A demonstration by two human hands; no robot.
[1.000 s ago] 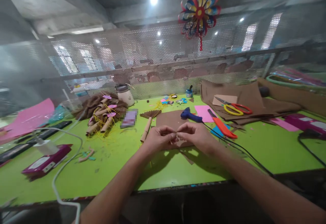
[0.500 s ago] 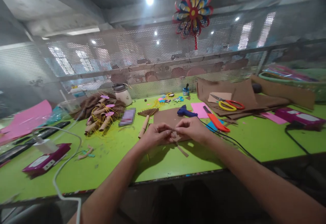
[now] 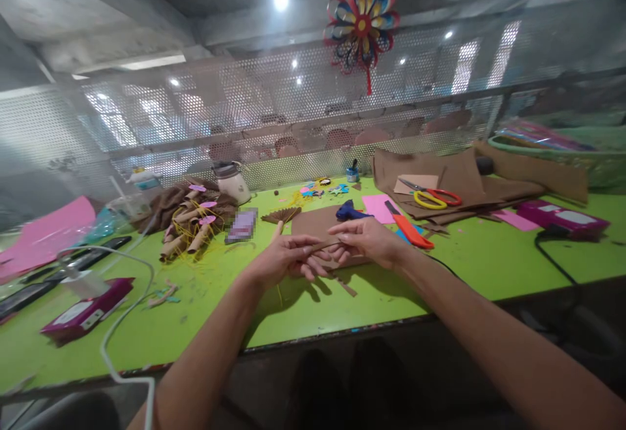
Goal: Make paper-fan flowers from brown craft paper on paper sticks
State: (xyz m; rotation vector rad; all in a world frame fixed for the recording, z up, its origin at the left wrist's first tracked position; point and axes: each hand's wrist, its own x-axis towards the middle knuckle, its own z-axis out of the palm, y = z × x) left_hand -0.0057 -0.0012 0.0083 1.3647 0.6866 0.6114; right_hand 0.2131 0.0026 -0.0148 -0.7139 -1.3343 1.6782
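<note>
Between my two hands runs a narrow brown paper strip [image 3: 325, 245], pinched at both ends. My left hand [image 3: 288, 257] holds its left end between thumb and fingers, the lower fingers loosely curled. At the other end, my right hand [image 3: 369, 241] grips it with thumb and fingertips. Beneath the hands lies a brown paper sheet [image 3: 313, 221] on the green table [image 3: 313, 325], with a small paper scrap [image 3: 346, 285] in front of it. A blue glue gun [image 3: 349, 211] rests just behind my right hand. A pleated brown paper fan [image 3: 281, 216] lies behind my left hand.
Right of my hands are an orange-handled cutter [image 3: 411, 229], scissors [image 3: 430, 196] and stacked brown paper [image 3: 440, 169]. Rolled paper tubes [image 3: 195, 237] with yellow strings lie left. Purple power strips [image 3: 88, 309] and a white cable [image 3: 105, 345] sit on the table; a perforated screen [image 3: 274, 110] stands behind.
My hands have drawn slightly apart, and the brown strip now shows stretched between them. My left fingers have opened out somewhat. The whole view has shifted a little.
</note>
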